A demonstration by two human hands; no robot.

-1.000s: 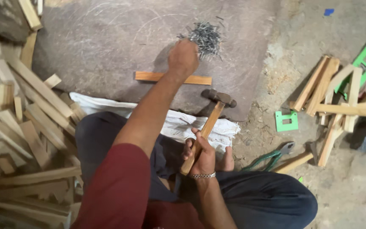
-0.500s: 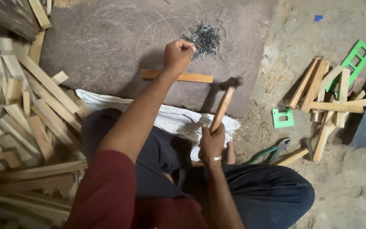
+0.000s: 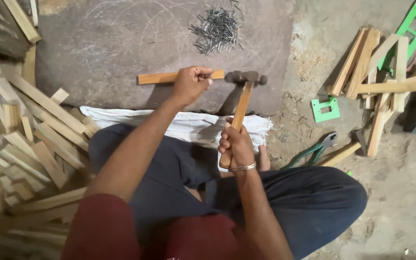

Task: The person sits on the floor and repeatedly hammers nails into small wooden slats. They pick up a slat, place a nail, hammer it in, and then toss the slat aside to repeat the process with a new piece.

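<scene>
In the head view, a flat grey stone slab [image 3: 121,48] is seen serving as the work surface, at 12 o'clock from the seated person. A thin wooden strip [image 3: 157,77] is laid flat across the slab, running left to right. The left hand [image 3: 191,84] is closed over the right part of the strip, its fingertips pinched together above the wood; whether a nail is pinched there cannot be told. The right hand [image 3: 237,144] is wrapped firmly around the lower end of a wooden-handled hammer [image 3: 241,103], whose dark metal head is held at the strip's right end, at 3 o'clock from the left hand and just beside it. A metal bangle is worn on the right wrist.

A loose pile of nails [image 3: 216,30] is spread on the slab at 12 o'clock from the hammer head, apart from the strip. A white cloth [image 3: 188,126] is spread along the slab's near edge, over the person's lap. A heap of wooden offcuts [image 3: 30,130] is piled at 9 o'clock. At 3 o'clock, on the dusty floor, more wooden sticks [image 3: 381,82], a small green plastic piece [image 3: 326,109] and green-handled pliers [image 3: 314,150] are lying.
</scene>
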